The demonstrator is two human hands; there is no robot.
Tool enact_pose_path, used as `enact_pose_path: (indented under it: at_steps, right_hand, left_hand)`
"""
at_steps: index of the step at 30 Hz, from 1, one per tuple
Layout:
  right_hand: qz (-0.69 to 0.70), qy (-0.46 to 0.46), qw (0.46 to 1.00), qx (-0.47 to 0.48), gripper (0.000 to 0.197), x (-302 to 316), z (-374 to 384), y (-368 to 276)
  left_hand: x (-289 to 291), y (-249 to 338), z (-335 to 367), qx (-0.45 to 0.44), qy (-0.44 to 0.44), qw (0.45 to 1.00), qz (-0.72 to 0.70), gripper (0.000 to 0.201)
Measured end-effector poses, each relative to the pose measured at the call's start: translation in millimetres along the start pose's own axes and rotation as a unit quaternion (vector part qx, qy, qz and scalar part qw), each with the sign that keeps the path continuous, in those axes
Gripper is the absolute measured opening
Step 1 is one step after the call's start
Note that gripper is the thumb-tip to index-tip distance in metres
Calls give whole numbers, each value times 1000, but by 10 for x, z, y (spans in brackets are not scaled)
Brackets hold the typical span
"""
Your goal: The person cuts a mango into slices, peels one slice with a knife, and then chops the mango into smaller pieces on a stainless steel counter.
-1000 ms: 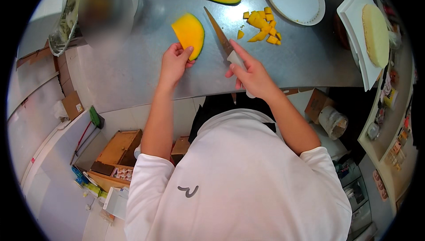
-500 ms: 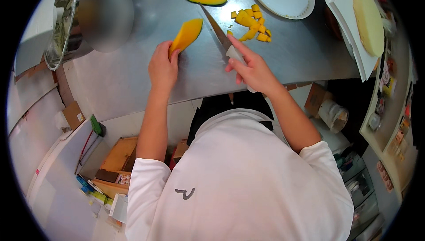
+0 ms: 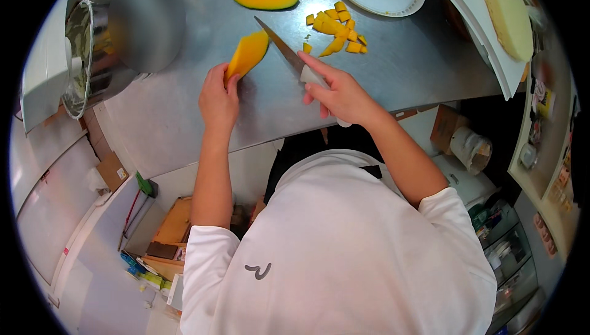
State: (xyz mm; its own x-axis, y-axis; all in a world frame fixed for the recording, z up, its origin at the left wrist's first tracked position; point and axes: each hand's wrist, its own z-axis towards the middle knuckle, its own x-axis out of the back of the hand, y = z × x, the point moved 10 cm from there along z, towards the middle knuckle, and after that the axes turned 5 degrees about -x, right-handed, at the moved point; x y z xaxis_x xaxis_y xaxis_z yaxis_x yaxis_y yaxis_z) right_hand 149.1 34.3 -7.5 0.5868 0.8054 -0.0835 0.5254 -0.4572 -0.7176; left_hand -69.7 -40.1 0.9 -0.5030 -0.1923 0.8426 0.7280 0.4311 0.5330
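Left hand (image 3: 219, 102) pinches curved orange fruit slice (image 3: 249, 53) by near end over grey metal worktop (image 3: 270, 114), likely leaving far end clear; right hand (image 3: 344, 96) grips white-handled long-bladed knife (image 3: 281, 43), forefinger (image 3: 317, 64) forward, probably for steering.

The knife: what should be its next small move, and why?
Perhaps bring the knife to the orange piece: the left hand grips its near end, and the blade, held by the right hand, shows close to its far end.

A metal bowl (image 3: 110, 84) sits at left, and a pale disc (image 3: 507, 15) lies on a white board (image 3: 469, 0) at right
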Motion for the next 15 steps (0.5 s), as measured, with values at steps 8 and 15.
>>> enact_pose_path:
  at_steps: [8, 15]
  right_hand:
    - [-15, -19, 1000, -9, 64, 35, 16, 20]
    - [-23, -27, 999, -5, 64, 69, 22, -136]
  left_hand:
    - [11, 50, 15, -40, 17, 999, 16, 21]
    - [32, 106, 8, -70, 34, 997, 29, 20]
